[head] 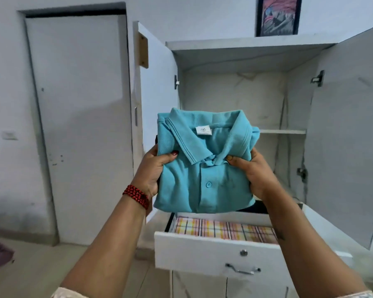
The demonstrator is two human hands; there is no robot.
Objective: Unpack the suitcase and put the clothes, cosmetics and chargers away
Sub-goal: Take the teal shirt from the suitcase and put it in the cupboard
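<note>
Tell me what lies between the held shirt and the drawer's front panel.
Head view: a checked fabric inside the open drawer, below the teal shirt.

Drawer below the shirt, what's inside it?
A checked cloth lies in the drawer. The shirt covers its rear, so anything there cannot be seen.

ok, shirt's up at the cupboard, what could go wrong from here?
1. The left hand and right hand hold the folded teal polo shirt by its sides only; the fold may slump open on release.
2. The open drawer juts out below; leaning toward the shelf could bump it.
</note>
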